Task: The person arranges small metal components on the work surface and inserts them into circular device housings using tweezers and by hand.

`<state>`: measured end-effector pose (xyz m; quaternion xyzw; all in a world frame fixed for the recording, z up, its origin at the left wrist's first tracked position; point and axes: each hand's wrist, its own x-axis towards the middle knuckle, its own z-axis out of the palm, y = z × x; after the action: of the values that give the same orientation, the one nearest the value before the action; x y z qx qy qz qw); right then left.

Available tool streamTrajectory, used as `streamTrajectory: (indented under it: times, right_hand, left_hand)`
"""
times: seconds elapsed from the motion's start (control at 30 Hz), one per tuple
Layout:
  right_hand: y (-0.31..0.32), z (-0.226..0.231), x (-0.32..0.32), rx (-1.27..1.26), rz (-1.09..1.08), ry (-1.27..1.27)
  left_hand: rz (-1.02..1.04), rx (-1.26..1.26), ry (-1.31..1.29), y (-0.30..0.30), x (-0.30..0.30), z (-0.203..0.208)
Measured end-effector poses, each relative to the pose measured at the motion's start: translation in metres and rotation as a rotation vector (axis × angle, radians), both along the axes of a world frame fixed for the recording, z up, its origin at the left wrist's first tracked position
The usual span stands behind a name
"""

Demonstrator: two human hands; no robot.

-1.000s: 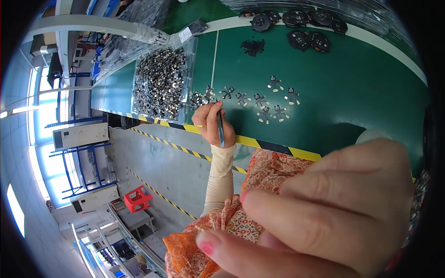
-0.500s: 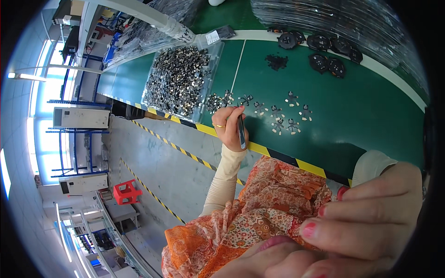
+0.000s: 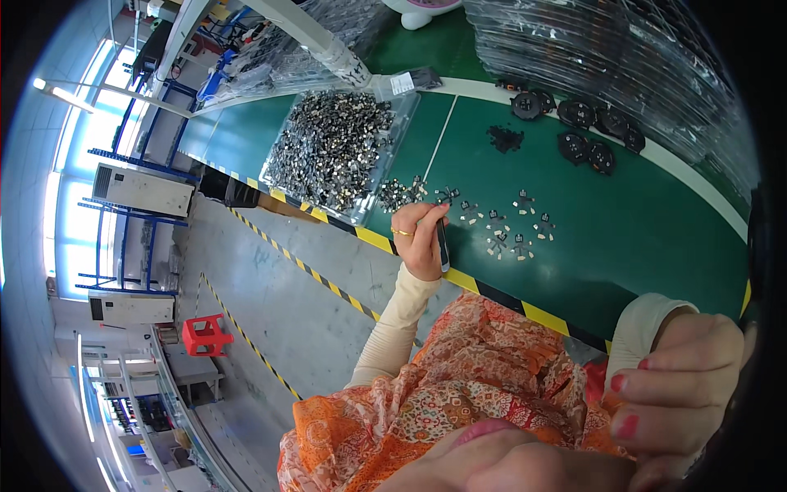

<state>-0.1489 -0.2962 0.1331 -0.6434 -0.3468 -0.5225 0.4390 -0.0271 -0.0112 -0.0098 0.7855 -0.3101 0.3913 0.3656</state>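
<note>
Left hand [image 3: 421,242] pinching dark metal tweezers [image 3: 443,248] beside small black-silver branched parts [image 3: 495,220] | light pressure probably helping | right hand [image 3: 684,381] curling, hold unclear

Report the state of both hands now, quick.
Left hand: closed, holding tweezers.
Right hand: curled; whether it holds anything cannot be told.

(1) Garment [image 3: 426,394]: loose, orange/red/white, mixed small prints incl. geometric motifs, lwr ctr of frame. (2) L sleeve [image 3: 393,328]: plain cream, fine crosswise folds, ctr. (3) R sleeve [image 3: 641,328]: same col., lwr rt. (4) Ring [image 3: 402,233]: thin gold-col. band, L hand [image 3: 420,244]. (5) Nail polish [image 3: 628,426]: pink-red, R hand [image 3: 689,402].
</note>
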Motion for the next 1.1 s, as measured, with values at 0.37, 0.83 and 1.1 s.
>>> streamTrajectory:
  times: [0.37,0.83,1.1]
  right_hand:
    - [0.015,0.027,0.004,0.259,0.035,-0.084]
    - [0.029,0.05,0.041,-0.332,0.196,0.325]
    - [0.032,0.05,0.038,-0.399,0.24,0.333]
  left_hand:
    - [0.01,-0.011,-0.006,-0.002,-0.003,0.003]
    - [0.043,0.028,-0.007,0.002,-0.002,0.003]
    - [0.031,0.019,0.004,-0.001,-0.002,0.004]
